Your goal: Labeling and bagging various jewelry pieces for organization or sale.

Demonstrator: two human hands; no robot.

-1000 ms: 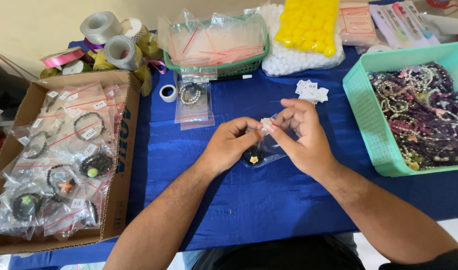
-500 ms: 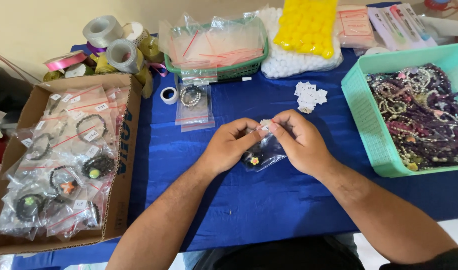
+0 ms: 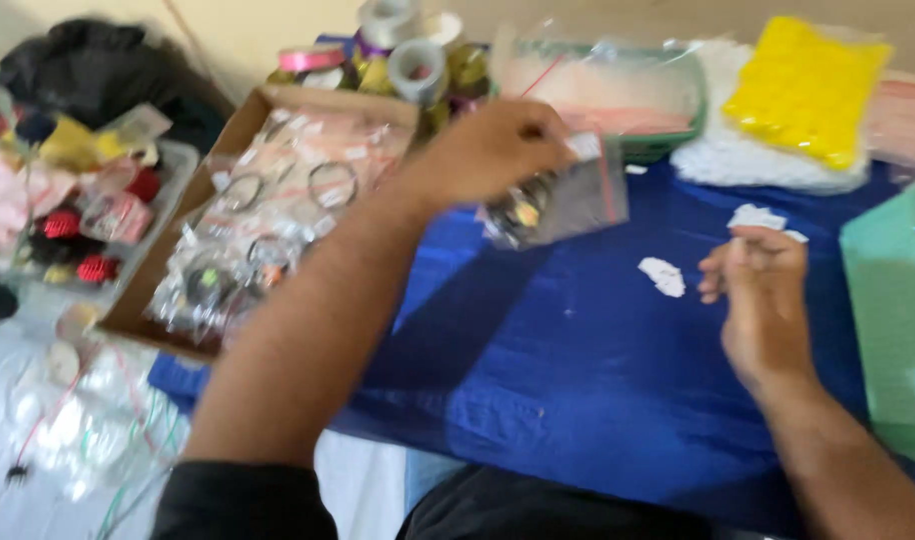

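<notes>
A small clear bag (image 3: 568, 200) with a dark bracelet inside is pinched at its top edge by the left hand (image 3: 493, 150) and held raised above the blue tabletop (image 3: 538, 370), between the cardboard box (image 3: 248, 120) of bagged bracelets and the green basket (image 3: 668, 95). The right hand (image 3: 763, 300) rests apart, loosely curled and empty, beside loose white paper tags (image 3: 663, 275). The step is judged to be putting away a finished bag; a steady carry towards the box would be called for.
</notes>
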